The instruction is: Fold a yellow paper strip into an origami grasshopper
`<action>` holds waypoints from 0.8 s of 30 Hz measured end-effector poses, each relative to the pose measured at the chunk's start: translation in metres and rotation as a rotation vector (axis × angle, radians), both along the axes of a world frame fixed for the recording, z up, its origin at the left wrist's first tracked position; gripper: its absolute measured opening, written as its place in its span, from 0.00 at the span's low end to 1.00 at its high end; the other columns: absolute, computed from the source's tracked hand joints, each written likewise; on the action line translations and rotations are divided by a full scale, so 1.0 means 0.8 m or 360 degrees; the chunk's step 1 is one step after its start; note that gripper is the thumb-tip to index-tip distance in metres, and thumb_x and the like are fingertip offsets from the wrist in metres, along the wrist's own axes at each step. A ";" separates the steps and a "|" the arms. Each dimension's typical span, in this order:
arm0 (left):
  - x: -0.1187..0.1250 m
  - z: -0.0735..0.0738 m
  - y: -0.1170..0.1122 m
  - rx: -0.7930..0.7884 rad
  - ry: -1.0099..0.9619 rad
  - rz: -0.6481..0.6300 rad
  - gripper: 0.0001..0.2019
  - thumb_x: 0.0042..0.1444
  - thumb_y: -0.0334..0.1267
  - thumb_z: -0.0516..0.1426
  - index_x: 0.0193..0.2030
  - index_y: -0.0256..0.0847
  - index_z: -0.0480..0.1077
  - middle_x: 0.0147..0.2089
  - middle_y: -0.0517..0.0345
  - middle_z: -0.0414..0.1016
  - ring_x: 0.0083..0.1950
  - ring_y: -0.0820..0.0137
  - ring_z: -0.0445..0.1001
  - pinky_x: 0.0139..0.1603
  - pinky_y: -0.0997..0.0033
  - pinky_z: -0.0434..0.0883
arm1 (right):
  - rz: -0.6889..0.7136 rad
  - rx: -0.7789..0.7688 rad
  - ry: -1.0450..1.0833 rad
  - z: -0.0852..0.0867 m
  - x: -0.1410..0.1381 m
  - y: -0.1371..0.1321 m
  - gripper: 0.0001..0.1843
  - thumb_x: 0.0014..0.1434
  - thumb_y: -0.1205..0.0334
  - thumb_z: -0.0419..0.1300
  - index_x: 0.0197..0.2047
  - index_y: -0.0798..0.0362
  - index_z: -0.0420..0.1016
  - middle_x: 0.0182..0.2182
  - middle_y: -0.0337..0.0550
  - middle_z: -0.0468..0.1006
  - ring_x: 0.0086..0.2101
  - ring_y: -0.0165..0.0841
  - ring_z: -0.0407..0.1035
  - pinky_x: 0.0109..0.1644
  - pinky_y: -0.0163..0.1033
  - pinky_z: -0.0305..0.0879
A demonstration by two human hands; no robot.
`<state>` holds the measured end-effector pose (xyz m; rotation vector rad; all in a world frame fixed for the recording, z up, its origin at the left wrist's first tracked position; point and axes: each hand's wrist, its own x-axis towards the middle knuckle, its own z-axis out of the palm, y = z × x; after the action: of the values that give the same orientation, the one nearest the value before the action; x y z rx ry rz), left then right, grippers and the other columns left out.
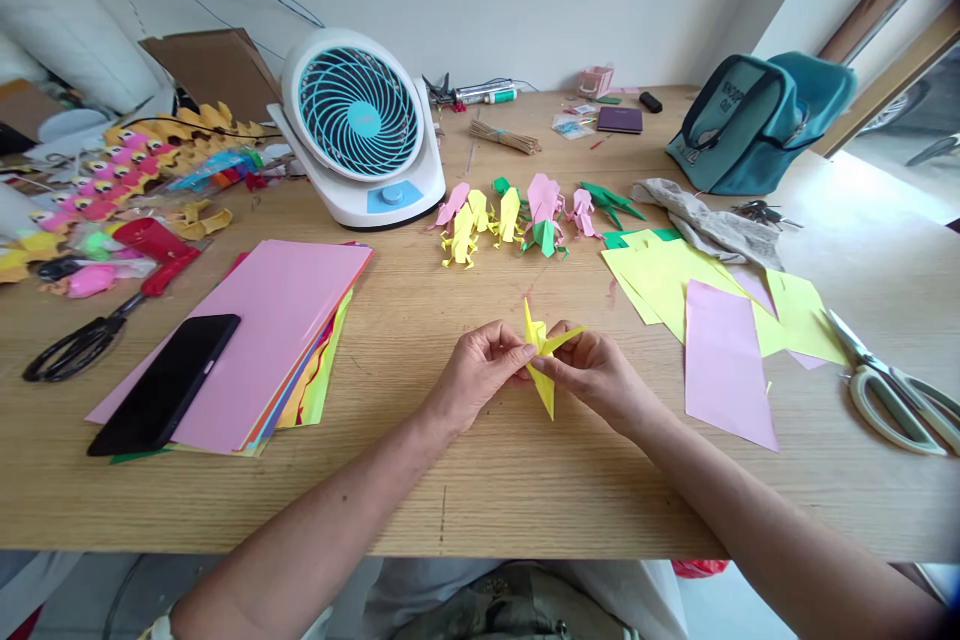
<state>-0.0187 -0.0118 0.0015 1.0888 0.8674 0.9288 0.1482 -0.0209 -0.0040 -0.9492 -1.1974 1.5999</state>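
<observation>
Between both hands, just over the wooden table (405,490), is a yellow origami figure (541,386) with several thin pointed flaps sticking out. My left hand (484,370) pinches its left side between thumb and fingers. On the other side my right hand (596,375) grips it near the pointed flap at the right. Some of the fingers are hidden behind the paper. Farther back stands a group of finished-looking folded paper figures, among them a yellow one (460,238), a pink one (543,197) and a green one (545,237).
Left of my hands, a black phone (166,382) lies on a stack of coloured paper (300,295). Behind is a white fan (360,115). To the right are yellow sheets (656,282), a pink sheet (726,365), scissors (892,395), a grey cloth (701,220) and a teal bag (757,125).
</observation>
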 end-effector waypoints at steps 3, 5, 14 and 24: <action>-0.001 -0.002 0.001 0.0017 -0.0023 -0.0022 0.16 0.51 0.44 0.67 0.37 0.37 0.67 0.32 0.64 0.71 0.28 0.78 0.73 0.30 0.76 0.76 | -0.0034 0.0009 -0.0086 -0.003 0.002 0.000 0.22 0.45 0.48 0.74 0.34 0.51 0.71 0.29 0.38 0.78 0.31 0.33 0.72 0.36 0.38 0.67; -0.002 -0.001 0.003 0.0150 -0.0038 0.0010 0.17 0.52 0.41 0.67 0.45 0.40 0.67 0.36 0.64 0.71 0.28 0.78 0.73 0.27 0.77 0.75 | -0.0036 0.0013 -0.0146 -0.003 0.003 -0.001 0.22 0.47 0.47 0.73 0.34 0.51 0.71 0.30 0.39 0.78 0.32 0.33 0.71 0.35 0.38 0.66; -0.013 0.004 0.013 0.0481 0.0198 -0.0020 0.10 0.55 0.39 0.64 0.39 0.37 0.71 0.36 0.58 0.72 0.33 0.75 0.71 0.26 0.80 0.73 | -0.0008 0.0054 -0.0226 -0.008 0.005 -0.002 0.20 0.51 0.46 0.71 0.36 0.52 0.72 0.30 0.39 0.76 0.31 0.31 0.68 0.34 0.36 0.61; -0.016 0.009 0.012 0.1106 0.0669 0.0029 0.01 0.56 0.33 0.62 0.35 0.38 0.75 0.34 0.59 0.72 0.34 0.75 0.72 0.31 0.80 0.69 | -0.0027 0.0225 -0.0261 -0.009 0.011 -0.002 0.16 0.55 0.48 0.68 0.35 0.50 0.72 0.30 0.39 0.74 0.32 0.32 0.67 0.36 0.37 0.62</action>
<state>-0.0318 -0.0024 0.0087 1.9272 0.9121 1.0668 0.1573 -0.0224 -0.0112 -1.0111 -1.3917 1.4252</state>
